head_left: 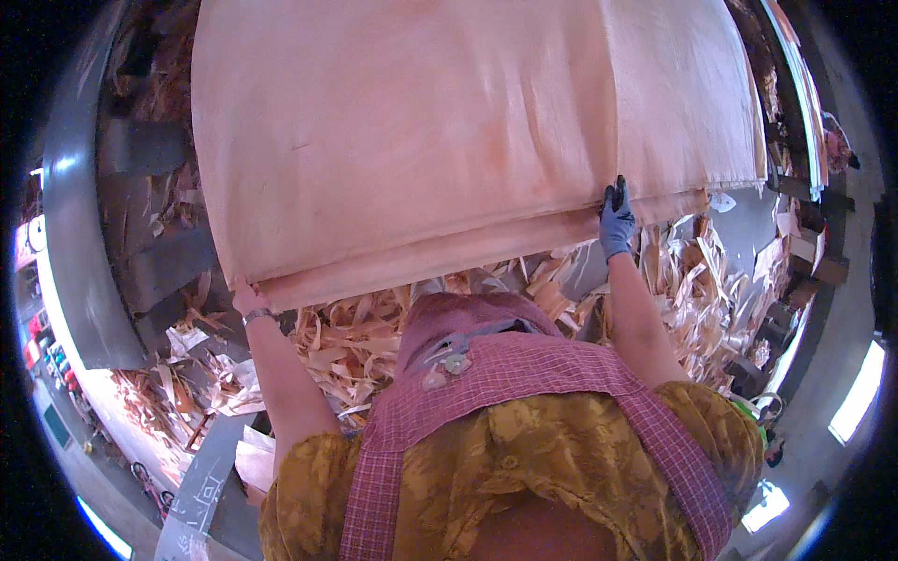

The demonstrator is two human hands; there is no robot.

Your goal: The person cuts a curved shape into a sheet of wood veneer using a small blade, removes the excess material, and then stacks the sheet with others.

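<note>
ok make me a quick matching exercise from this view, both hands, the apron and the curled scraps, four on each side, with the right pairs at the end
Column one
1. left hand
2. right hand
3. apron
4. curled scraps

Column two
A. pinkish red with a checked pattern
B. strewn lower than the pale sheets
C. gloved, at the near edge of the sheets
D. bare, at the near left corner of the sheets

Right pairs: 1-D, 2-C, 3-A, 4-B

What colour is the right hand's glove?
The glove is blue-grey, blackish toward the fingertips; head view, the only one.
</note>
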